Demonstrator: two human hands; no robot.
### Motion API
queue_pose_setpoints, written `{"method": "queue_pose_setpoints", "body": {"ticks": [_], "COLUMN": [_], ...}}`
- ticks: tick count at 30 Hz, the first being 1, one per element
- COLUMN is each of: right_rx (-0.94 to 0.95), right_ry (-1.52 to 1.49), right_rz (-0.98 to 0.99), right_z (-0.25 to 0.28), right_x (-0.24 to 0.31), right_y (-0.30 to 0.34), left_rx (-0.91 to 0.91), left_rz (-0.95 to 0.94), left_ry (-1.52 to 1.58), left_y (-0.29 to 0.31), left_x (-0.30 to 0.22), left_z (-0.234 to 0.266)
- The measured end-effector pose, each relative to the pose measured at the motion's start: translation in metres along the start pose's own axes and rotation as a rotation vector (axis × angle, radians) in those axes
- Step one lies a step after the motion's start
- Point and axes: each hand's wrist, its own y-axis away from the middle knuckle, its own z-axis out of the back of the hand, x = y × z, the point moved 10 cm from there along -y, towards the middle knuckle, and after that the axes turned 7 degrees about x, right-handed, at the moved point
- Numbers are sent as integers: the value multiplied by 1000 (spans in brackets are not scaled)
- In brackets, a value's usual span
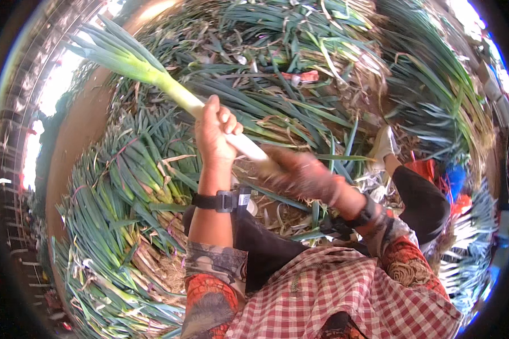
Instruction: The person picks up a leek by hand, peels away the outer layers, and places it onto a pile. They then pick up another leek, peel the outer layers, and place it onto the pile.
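Observation:
A long leek [178, 93] slants across the middle of the view, its green leaves fanned out at the upper left and its white shank toward the lower right. My left hand [216, 131] is closed around the shank, with the thumb lying along it. At the root end, my right hand [302, 175] is smeared by motion. Its fingers seem closed about the tip, which they mostly hide. Below my left forearm and to its left lie bundled leeks [136, 169], some tied with thin reddish bands.
Loose leeks and trimmed leaves [254, 107] cover the ground ahead. More leeks are heaped at the far right [435, 85]. To the right, beside my bent leg [421, 198], are a white shoe [383, 144], red plastic [421, 169] and a blue object [453, 179].

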Motion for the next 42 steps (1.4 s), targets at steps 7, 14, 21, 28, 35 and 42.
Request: {"method": "queue_pose_setpoints", "body": {"ticks": [7,14,21,28,35,42], "right_rx": [-97,-580,-1070,-1383,-1713,-2045], "right_ry": [-304,-428,-467,-628,-434,174], "right_rz": [-199,-185,2,266,321,-460], "right_z": [-22,45,158,216,241,315], "right_x": [-51,-26,-4,19,30,-61], "right_y": [45,118,251,371,489,713], "left_rx": [413,525,1140,1263,1568,1483], "left_rz": [283,190,177,-57,-321,-163], "left_ry": [121,-414,-918,-1193,-1359,-1447], "left_y": [-13,104,183,238,281,251], "left_x": [59,110,216,188,192,219], "left_z": [-36,-159,-180,-270,-333,-310]}}
